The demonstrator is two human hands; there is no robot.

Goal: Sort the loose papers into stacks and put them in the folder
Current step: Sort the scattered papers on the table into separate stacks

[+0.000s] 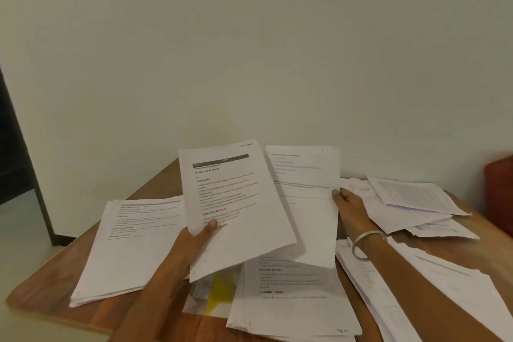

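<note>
My left hand (195,241) grips a printed sheet (236,203) by its lower left edge and holds it tilted up above the table. My right hand (351,208), with a silver bangle on the wrist, holds a second sheet (305,203) by its right edge, also raised. Under the raised sheets lies a clear plastic folder with a yellow insert (213,294). One paper stack (133,247) lies at the left and another stack (291,297) in front of me. Loose papers (416,203) are scattered at the right.
The wooden table (55,280) stands against a pale wall, its left corner near a dark door frame (25,175). More sheets (444,291) lie under my right forearm. A reddish-brown object (499,189) stands at the far right edge.
</note>
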